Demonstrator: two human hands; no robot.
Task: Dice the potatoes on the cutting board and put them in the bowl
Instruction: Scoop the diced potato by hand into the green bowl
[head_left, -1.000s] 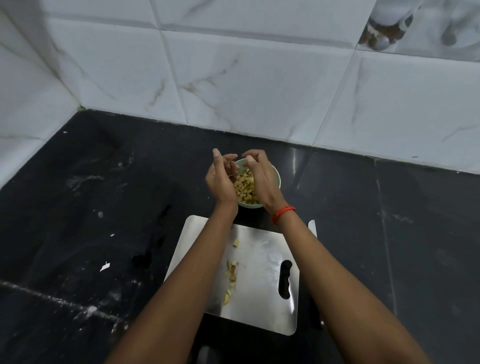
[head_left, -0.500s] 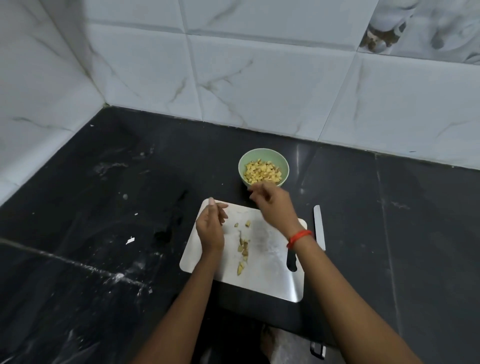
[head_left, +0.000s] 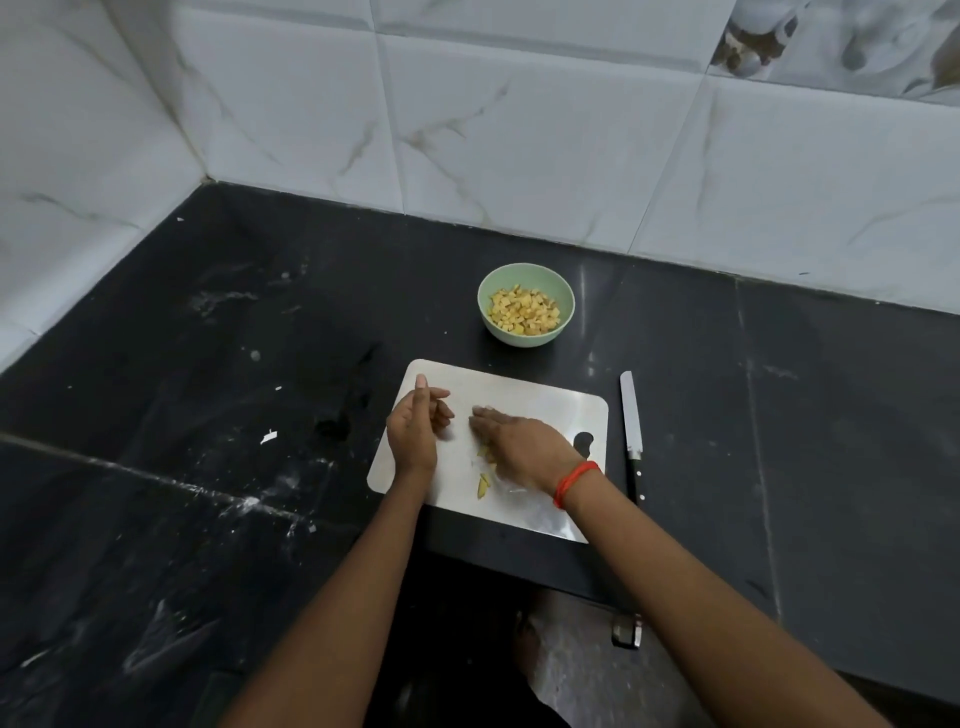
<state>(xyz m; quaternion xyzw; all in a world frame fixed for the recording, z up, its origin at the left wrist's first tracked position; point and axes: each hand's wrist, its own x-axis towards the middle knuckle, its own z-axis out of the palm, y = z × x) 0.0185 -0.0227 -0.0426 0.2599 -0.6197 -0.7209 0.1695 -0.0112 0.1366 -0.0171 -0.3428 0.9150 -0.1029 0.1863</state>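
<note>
Both hands dropped from bowl (head_left: 521, 340) to cutting board (head_left: 545, 408). Right hand (head_left: 522, 449) spreads flat over potato bits (head_left: 483, 488); left hand (head_left: 413, 441) loosely cupped, empty.

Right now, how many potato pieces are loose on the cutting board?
2 visible: one potato piece tucked against the right hand, another nearer the person on the cutting board. More may hide under that hand.

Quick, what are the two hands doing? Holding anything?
Left hand: open, loosely cupped, nothing seen in it.
Right hand: open, fingers flat over the potato pieces on the cutting board.
</note>
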